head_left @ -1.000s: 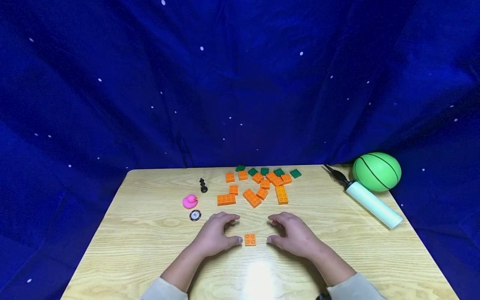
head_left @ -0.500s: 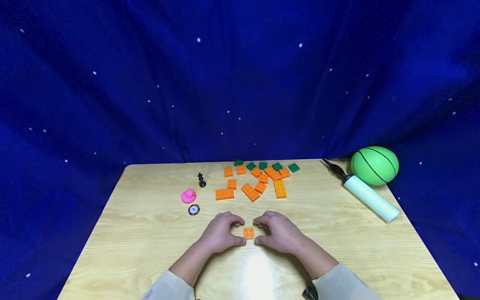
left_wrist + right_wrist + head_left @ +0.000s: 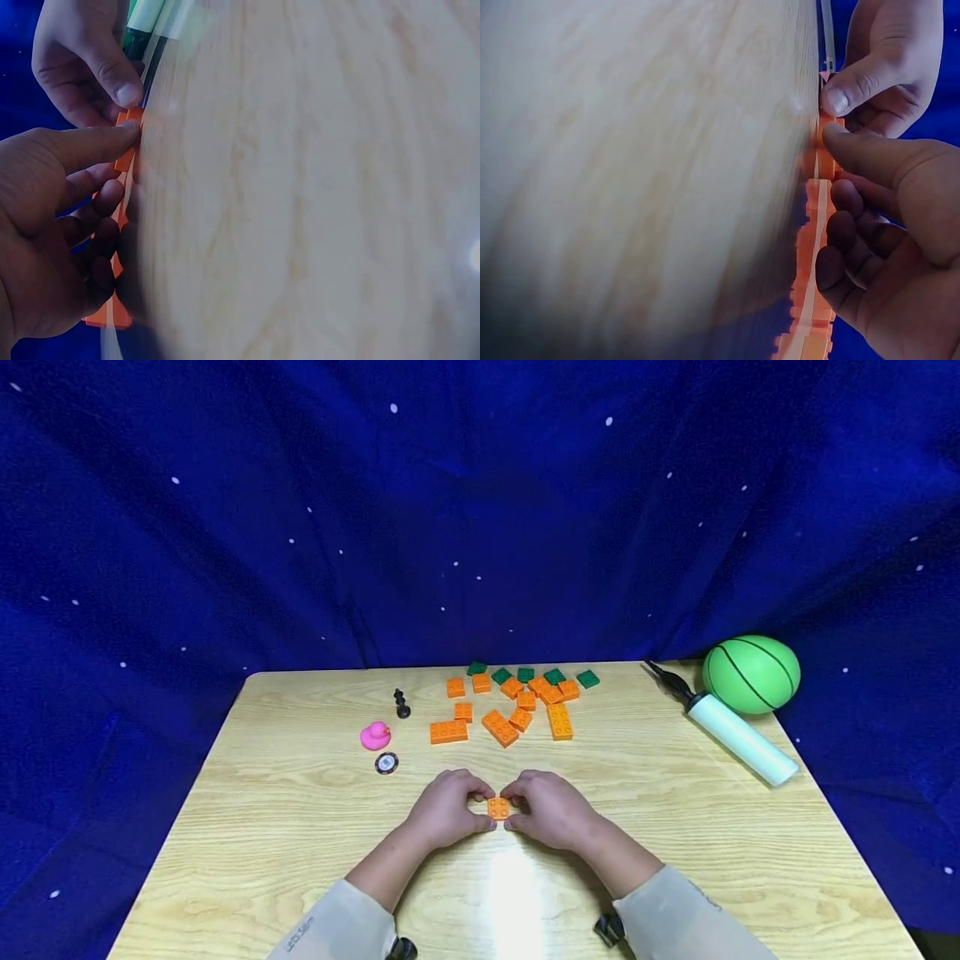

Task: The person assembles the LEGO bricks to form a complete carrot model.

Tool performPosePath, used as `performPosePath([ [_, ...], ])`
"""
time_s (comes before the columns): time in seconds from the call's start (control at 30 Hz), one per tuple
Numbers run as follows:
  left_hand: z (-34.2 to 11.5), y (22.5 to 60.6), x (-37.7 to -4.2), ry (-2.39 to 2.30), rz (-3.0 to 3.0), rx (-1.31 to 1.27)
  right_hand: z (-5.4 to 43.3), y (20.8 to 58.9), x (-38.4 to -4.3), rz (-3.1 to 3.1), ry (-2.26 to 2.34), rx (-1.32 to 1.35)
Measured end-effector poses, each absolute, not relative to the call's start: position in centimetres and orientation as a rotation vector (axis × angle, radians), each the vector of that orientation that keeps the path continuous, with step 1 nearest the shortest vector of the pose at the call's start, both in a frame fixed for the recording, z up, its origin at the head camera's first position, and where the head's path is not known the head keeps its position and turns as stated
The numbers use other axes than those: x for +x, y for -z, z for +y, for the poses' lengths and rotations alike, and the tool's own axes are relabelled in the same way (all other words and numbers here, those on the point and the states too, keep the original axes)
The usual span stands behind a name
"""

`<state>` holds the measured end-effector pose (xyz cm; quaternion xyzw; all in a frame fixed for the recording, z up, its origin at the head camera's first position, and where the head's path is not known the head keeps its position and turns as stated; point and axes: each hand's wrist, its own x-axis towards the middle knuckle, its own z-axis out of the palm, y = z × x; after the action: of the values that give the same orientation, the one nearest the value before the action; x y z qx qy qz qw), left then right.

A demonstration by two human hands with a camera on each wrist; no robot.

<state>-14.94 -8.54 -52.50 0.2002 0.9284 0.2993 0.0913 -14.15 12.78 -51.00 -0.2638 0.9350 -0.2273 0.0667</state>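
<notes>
**Both hands are framing a small orange brick**

The small orange brick [image 3: 498,808] is sitting studs up, seemingly on the pale wooden table [image 3: 247,843], and is marking the middle of my clock. At nine o'clock the left hand [image 3: 447,808] is standing with thumb and forefinger only narrowly apart; at three o'clock the right hand [image 3: 552,810] is mirroring it. The thumbs are lying along the six o'clock side, the forefingers along the twelve o'clock side. Whether either hand is really squeezing, I cannot tell; the wrist views are showing both thumb tips overlapping the brick.

It is looking like moulded plastic, so I am expecting it to be light, stiff and hard to break. The smooth walls are probably offering little bite (dry fingertips would be slipping most), and such a light piece could be skidding under a lopsided push. The opposite side walls are giving the best hold, low down, leaving the studs uncovered.

Toward twelve o'clock other orange bricks [image 3: 501,727] are lying scattered, well apart from it, while a pink duck [image 3: 375,736] is resting around ten.
</notes>
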Motion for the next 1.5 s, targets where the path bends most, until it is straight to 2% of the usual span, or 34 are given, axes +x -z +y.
performPosePath([
  [0.67, -5.8, 53.1, -15.2, -0.876, 2.79, 0.625, 15.0, 51.0, -14.1, 2.855, 0.646, -0.649],
  [0.97, -5.3, 53.3, -15.5, -0.852, 2.825, 0.594, 15.8, 50.8, -14.5, 2.867, 0.654, -0.674],
  [1.5, -5.2, 53.9, -15.3, -0.995, 2.753, 0.551, 17.6, 50.8, -15.8, 2.895, 0.938, -0.549],
])
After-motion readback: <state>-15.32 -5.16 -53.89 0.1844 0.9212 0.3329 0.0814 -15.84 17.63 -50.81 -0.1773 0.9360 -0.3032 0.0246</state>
